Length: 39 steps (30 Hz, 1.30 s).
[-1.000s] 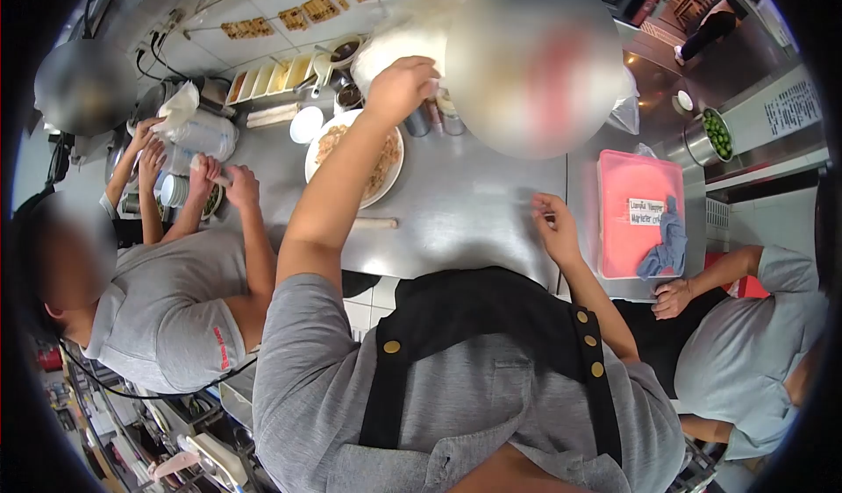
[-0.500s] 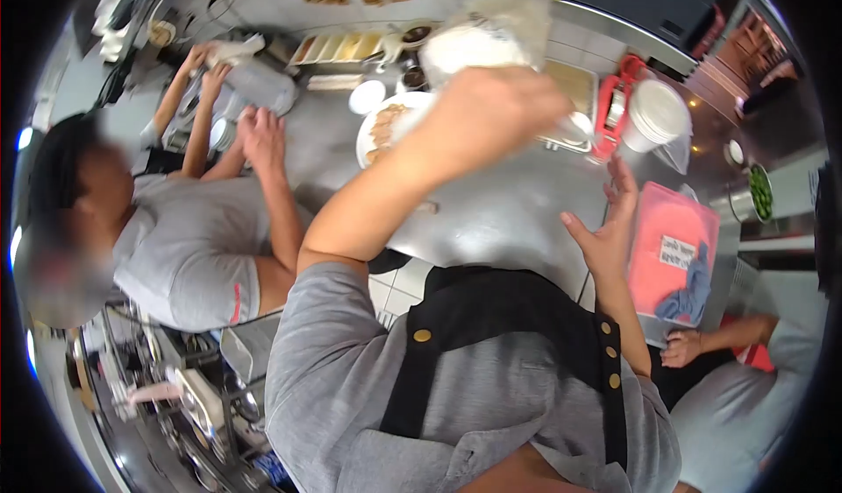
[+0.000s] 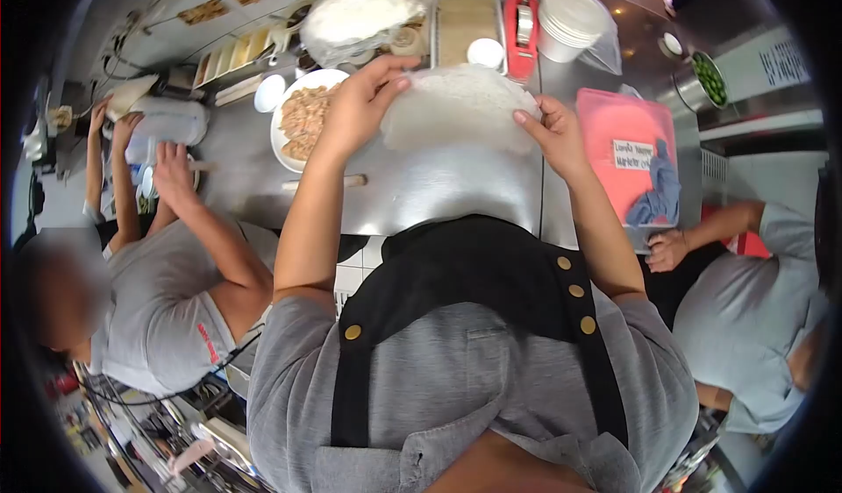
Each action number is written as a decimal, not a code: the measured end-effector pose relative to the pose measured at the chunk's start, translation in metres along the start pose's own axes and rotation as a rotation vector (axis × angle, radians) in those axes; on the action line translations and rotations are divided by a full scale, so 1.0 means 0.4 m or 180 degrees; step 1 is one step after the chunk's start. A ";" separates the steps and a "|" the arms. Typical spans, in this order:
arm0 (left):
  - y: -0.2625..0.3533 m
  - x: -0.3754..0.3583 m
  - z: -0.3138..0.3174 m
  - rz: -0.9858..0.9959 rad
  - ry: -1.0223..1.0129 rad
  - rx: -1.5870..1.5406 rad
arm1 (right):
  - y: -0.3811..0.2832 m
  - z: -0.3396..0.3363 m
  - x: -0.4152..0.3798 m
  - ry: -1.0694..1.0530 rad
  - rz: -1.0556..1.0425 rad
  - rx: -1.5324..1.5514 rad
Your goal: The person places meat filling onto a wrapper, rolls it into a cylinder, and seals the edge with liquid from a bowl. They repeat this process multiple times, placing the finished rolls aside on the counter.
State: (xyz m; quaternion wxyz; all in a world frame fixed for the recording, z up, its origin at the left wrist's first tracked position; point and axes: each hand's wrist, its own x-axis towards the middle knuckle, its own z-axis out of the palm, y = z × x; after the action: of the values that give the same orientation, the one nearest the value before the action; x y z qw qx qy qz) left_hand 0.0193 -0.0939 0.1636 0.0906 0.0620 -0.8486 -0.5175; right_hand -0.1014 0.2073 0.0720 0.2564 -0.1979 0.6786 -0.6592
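A thin, pale, see-through sheet (image 3: 460,111) is stretched between my two hands above the steel table (image 3: 421,195). My left hand (image 3: 355,107) pinches its left edge between thumb and fingers. At the right edge, my right hand (image 3: 557,133) grips it the same way. Left of my left hand lies a white oval plate (image 3: 285,153) with chopped, light brown filling (image 3: 304,123). A short wooden stick (image 3: 338,182) rests on the table below the plate.
Behind the sheet are a plastic bag (image 3: 360,19), a metal tray (image 3: 467,24), a red tape dispenser (image 3: 523,32) and stacked white tubs (image 3: 570,19). A pink container (image 3: 618,125) stands at right. Co-workers are at left (image 3: 175,300) and right (image 3: 745,317).
Both hands now hold the pale sheet; before, my left hand was raised over the table and my right was spread with nothing in it. The view has shifted to the right.
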 end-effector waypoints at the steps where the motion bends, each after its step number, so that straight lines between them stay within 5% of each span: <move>1: -0.028 -0.007 0.007 -0.0126 -0.0051 -0.0299 | 0.013 -0.015 -0.004 0.0243 -0.0328 -0.0715; 2: -0.060 -0.014 0.013 -0.0187 -0.0116 -0.0082 | -0.031 -0.001 -0.020 0.0426 -0.1177 -0.1257; 5: -0.149 -0.071 0.070 0.0128 -0.0051 0.0702 | 0.012 -0.006 -0.064 0.0225 -0.1643 -0.1721; 12: -0.372 -0.198 0.185 0.0651 -0.0399 0.1689 | 0.240 0.037 -0.148 -0.0667 -0.1520 -0.2705; 19: -0.404 -0.250 0.158 0.0656 -0.0853 0.1767 | 0.281 0.040 -0.181 -0.1070 -0.1490 -0.2753; 21: -0.390 -0.216 0.124 0.0621 -0.0159 0.1493 | 0.249 0.035 -0.179 -0.0932 -0.0836 -0.2498; 27: -0.409 -0.105 -0.076 0.0251 0.1743 0.2717 | 0.199 0.015 -0.170 -0.0634 -0.0390 -0.2311; 39: -0.466 -0.109 -0.109 -0.0438 0.0855 0.3303 | 0.205 -0.002 -0.157 -0.0213 -0.0441 -0.2064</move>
State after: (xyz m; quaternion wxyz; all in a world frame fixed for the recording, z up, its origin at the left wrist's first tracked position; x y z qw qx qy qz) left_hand 0.0735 -0.2082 0.0135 0.1216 0.2196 -0.9677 -0.0226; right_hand -0.0463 0.2503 -0.0043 0.1568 -0.3364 0.8292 -0.4179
